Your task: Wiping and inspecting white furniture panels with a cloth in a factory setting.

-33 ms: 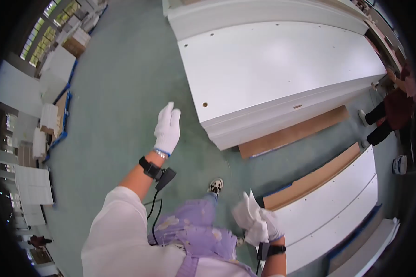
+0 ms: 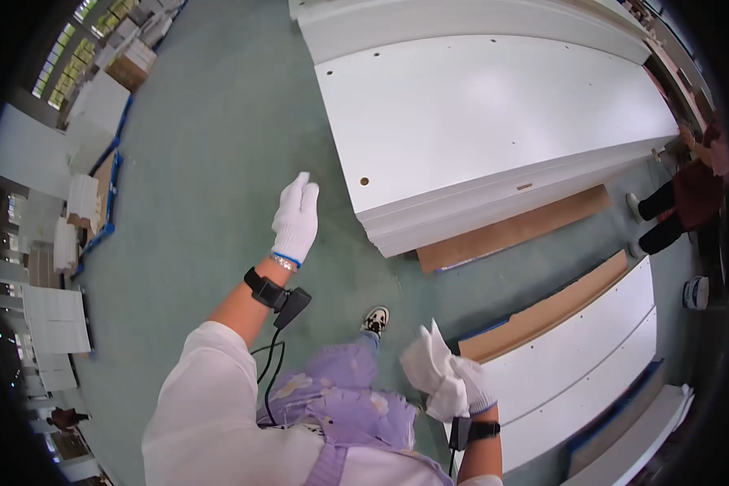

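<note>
Both my hands wear white knit gloves. My left hand [image 2: 296, 217] is stretched out over the floor with its fingers straight, holding nothing. It is nearest the left corner of a tall stack of white panels [image 2: 462, 121], apart from it. Low in the view, my right hand [image 2: 474, 384] is closed on a crumpled white cloth [image 2: 431, 364]. That hand is beside the near end of a lower stack of white panels [image 2: 543, 377]; its fingers are partly hidden by the cloth.
Brown boards [image 2: 514, 227] stick out under the tall stack. A person [image 2: 692, 182] stands at the right, near a white bucket [image 2: 695, 292]. More panels lie on blue pallets [image 2: 105, 231] along the left. My shoe [image 2: 376, 319] is on the green floor [image 2: 219, 146].
The view has shifted slightly. My right hand and the cloth appear a little higher and further left. My left hand stays stretched out in nearly the same place.
</note>
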Demonstrator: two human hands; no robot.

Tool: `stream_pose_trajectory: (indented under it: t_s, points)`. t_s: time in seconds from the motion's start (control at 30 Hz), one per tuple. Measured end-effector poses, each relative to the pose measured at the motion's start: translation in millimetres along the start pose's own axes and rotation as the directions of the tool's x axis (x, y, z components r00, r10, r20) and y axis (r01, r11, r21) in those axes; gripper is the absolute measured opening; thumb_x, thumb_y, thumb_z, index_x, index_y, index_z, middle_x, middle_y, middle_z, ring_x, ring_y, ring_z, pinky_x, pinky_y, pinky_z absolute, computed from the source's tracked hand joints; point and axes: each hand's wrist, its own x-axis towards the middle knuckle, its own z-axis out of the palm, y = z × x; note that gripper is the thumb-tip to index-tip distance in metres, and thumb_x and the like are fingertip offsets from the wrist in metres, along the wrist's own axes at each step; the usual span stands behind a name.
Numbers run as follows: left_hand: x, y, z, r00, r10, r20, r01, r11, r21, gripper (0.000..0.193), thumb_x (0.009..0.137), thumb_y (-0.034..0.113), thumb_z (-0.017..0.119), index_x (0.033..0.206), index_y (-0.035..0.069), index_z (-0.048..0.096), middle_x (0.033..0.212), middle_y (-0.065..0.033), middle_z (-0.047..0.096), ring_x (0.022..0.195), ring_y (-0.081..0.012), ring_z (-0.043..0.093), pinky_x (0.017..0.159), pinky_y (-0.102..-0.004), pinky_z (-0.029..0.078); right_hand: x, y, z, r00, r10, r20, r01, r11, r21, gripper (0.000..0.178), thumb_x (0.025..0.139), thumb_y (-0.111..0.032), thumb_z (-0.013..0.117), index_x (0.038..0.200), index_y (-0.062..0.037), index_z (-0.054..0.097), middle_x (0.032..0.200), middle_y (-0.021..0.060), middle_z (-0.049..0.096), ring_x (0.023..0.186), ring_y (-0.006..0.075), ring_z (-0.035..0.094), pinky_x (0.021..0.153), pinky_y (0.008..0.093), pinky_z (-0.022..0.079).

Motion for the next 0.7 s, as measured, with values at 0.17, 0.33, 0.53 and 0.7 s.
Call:
stream_pose_trajectory:
  t_s: [0.17,0.33,0.53,0.7]
  points:
    - [28,28,10,0.859,-0.374,0.349,0.504,0.738,-0.449,0.046,0.101,0.034,0.058,0.133,0.001,0.06,0.118,-0.0101,0.067,0.102,-0.0196,0.065,0.092,-0.0317,0.052,24,-91,77,0.985,0.143,0.095,-0.14,0.989,-0.046,0.03,0.101,-0.019,0.056,0.119,0.0037,0.063,0.106,0.0087,0.069,0.093,0.0184,0.066,0.084,0.0308,0.054]
    - [35,34,10,0.821,-0.316,0.476,0.522,0.755,-0.398,0.044,0.099,0.038,0.059,0.125,0.003,0.064,0.097,-0.0039,0.067,0.078,-0.0089,0.061,0.076,-0.0259,0.052,34,-110,87,0.934,0.133,0.332,-0.147,0.989,0.018,0.054,0.102,-0.008,0.047,0.152,0.0047,0.031,0.142,0.0138,0.053,0.124,0.0198,0.056,0.104,0.0315,0.047]
    - [37,31,3,0.866,-0.248,0.435,0.23,0.969,0.095,0.045,0.09,0.051,0.053,0.118,0.018,0.068,0.112,-0.0175,0.068,0.103,-0.0374,0.065,0.084,-0.0484,0.051,36,-105,83,0.917,0.119,0.381,-0.183,0.974,0.137,0.052,0.102,-0.004,0.042,0.153,0.0015,0.031,0.143,0.012,0.052,0.125,0.0205,0.055,0.106,0.0316,0.045]
    - [36,62,-8,0.899,-0.258,0.354,0.179,0.954,0.24,0.039,0.087,0.048,0.059,0.106,0.017,0.072,0.105,-0.0161,0.069,0.099,-0.0359,0.067,0.083,-0.0466,0.053,21,-120,75,0.931,0.132,0.34,-0.169,0.982,0.079,0.045,0.104,-0.007,0.044,0.148,0.002,0.04,0.134,0.0091,0.058,0.116,0.0168,0.059,0.101,0.03,0.048]
